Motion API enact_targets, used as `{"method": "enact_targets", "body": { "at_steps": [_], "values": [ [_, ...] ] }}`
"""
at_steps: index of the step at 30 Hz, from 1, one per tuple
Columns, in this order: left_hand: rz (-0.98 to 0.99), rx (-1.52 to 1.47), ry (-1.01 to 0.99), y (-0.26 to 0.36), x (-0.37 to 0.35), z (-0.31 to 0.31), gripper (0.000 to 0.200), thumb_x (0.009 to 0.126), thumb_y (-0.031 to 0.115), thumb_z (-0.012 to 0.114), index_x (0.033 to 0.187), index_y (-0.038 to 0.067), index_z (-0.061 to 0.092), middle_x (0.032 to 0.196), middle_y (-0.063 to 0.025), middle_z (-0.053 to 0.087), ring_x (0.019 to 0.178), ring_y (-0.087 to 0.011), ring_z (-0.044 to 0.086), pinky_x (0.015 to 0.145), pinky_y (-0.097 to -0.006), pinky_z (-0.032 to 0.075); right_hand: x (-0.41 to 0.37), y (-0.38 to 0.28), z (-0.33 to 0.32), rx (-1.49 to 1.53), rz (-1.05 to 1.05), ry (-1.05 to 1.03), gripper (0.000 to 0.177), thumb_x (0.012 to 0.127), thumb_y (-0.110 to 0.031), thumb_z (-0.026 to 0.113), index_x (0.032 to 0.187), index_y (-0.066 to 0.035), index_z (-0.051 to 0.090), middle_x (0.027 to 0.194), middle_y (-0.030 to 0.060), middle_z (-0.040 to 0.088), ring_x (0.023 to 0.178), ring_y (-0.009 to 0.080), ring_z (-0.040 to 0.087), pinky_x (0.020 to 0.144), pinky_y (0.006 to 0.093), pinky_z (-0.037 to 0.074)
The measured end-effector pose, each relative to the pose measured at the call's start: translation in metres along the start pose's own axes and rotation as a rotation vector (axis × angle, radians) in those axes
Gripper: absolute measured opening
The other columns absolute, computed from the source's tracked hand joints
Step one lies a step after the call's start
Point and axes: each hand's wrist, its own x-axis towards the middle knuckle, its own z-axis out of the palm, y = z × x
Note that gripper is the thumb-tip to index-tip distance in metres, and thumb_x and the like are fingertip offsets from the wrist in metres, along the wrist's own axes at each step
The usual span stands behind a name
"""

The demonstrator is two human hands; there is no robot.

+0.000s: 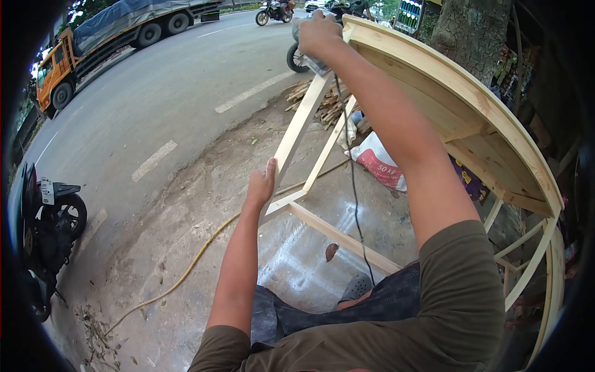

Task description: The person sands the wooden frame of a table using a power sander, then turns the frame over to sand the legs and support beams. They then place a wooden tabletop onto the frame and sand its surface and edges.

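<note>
A pale wooden frame (434, 80) with a curved top stands in front of me at the roadside. My left hand (261, 185) grips one of its slanted wooden legs (297, 127) partway down. My right hand (317, 32) is raised at the frame's upper corner, closed around a power tool (313, 62) pressed against the wood. The tool's black cord (354, 186) hangs down from it toward my lap. Most of the tool is hidden under my hand.
A yellow hose (186, 273) runs across the dirt ground. A red and white sack (381, 162) and wood scraps (325, 99) lie behind the frame. A parked motorcycle (43, 235) stands at left. A truck (111, 43) and motorbikes are on the road. A tree trunk (474, 28) rises at right.
</note>
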Motion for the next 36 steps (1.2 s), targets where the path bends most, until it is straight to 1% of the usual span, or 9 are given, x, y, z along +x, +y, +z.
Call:
{"method": "enact_targets", "body": {
  "at_steps": [1,5,8,11,12,15,21,28,36],
  "values": [
    [0.016,0.014,0.022,0.000,0.001,0.000,0.086,0.108,0.067,0.037,0.089,-0.011,0.069,0.080,-0.0373,0.064,0.081,-0.0540,0.066,0.077,-0.0552,0.049,0.019,0.017,-0.001,-0.031,0.044,0.010,0.071,0.090,-0.029,0.073,0.156,-0.039,0.050,0.152,0.0174,0.049,0.138,0.0456,0.051,0.108,0.0553,0.052],
    [-0.025,0.032,0.005,0.001,0.002,0.000,0.085,0.108,0.066,0.038,0.088,-0.010,0.069,0.083,-0.0393,0.063,0.085,-0.0564,0.065,0.078,-0.0559,0.049,0.033,0.077,-0.034,-0.104,-0.018,-0.021,0.088,0.085,-0.027,0.077,0.161,-0.047,0.039,0.160,0.0121,0.045,0.144,0.0423,0.047,0.113,0.0610,0.047],
    [0.054,-0.005,0.017,0.007,-0.004,0.001,0.079,0.110,0.062,0.036,0.096,-0.008,0.070,0.088,-0.0380,0.065,0.088,-0.0566,0.065,0.079,-0.0558,0.049,0.020,0.088,-0.021,-0.121,-0.069,0.059,0.093,0.082,-0.024,0.078,0.162,-0.048,0.037,0.160,0.0100,0.046,0.142,0.0423,0.049,0.115,0.0567,0.048],
    [0.036,-0.002,-0.008,0.001,-0.003,0.002,0.077,0.111,0.060,0.034,0.101,-0.007,0.070,0.091,-0.0377,0.066,0.091,-0.0564,0.065,0.081,-0.0563,0.049,-0.005,0.090,-0.061,0.065,-0.191,0.083,0.074,0.079,-0.032,0.079,0.149,-0.019,0.058,0.136,0.0235,0.064,0.125,0.0398,0.062,0.103,0.0494,0.054],
    [0.018,0.008,-0.027,0.002,-0.003,0.001,0.076,0.111,0.059,0.034,0.103,-0.007,0.070,0.092,-0.0376,0.066,0.091,-0.0564,0.065,0.081,-0.0565,0.049,0.013,0.093,-0.052,0.096,-0.165,0.020,0.079,0.077,-0.032,0.078,0.152,-0.028,0.054,0.143,0.0243,0.057,0.127,0.0429,0.060,0.106,0.0506,0.053],
    [0.052,0.019,-0.011,0.011,-0.006,-0.002,0.076,0.111,0.059,0.033,0.102,-0.007,0.070,0.091,-0.0373,0.066,0.092,-0.0564,0.065,0.082,-0.0567,0.049,0.051,0.090,-0.008,-0.171,-0.160,0.146,0.094,0.081,-0.022,0.078,0.161,-0.048,0.037,0.159,0.0095,0.047,0.141,0.0437,0.050,0.116,0.0515,0.049],
    [0.034,0.055,0.034,0.006,-0.006,0.000,0.088,0.108,0.069,0.034,0.095,-0.010,0.069,0.080,-0.0343,0.066,0.083,-0.0490,0.068,0.080,-0.0539,0.050,0.024,0.111,-0.027,-0.124,-0.124,0.029,0.093,0.081,-0.022,0.080,0.160,-0.048,0.038,0.158,0.0098,0.046,0.136,0.0422,0.054,0.114,0.0515,0.050],
    [0.045,0.006,0.047,0.009,-0.005,0.003,0.073,0.111,0.057,0.039,0.095,-0.007,0.070,0.088,-0.0358,0.067,0.086,-0.0551,0.065,0.078,-0.0557,0.050,-0.028,0.198,-0.035,-0.134,-0.220,0.097,0.098,0.079,-0.021,0.084,0.162,-0.043,0.036,0.156,0.0125,0.047,0.132,0.0426,0.057,0.112,0.0512,0.052],
    [0.093,-0.037,0.034,0.007,-0.009,0.000,0.074,0.110,0.059,0.040,0.097,-0.009,0.065,0.082,-0.0344,0.062,0.077,-0.0505,0.060,0.076,-0.0514,0.048,0.024,0.140,-0.018,-0.129,-0.307,0.117,0.093,0.082,-0.019,0.083,0.161,-0.039,0.038,0.152,0.0161,0.049,0.132,0.0441,0.057,0.112,0.0506,0.051]
  ]
}}
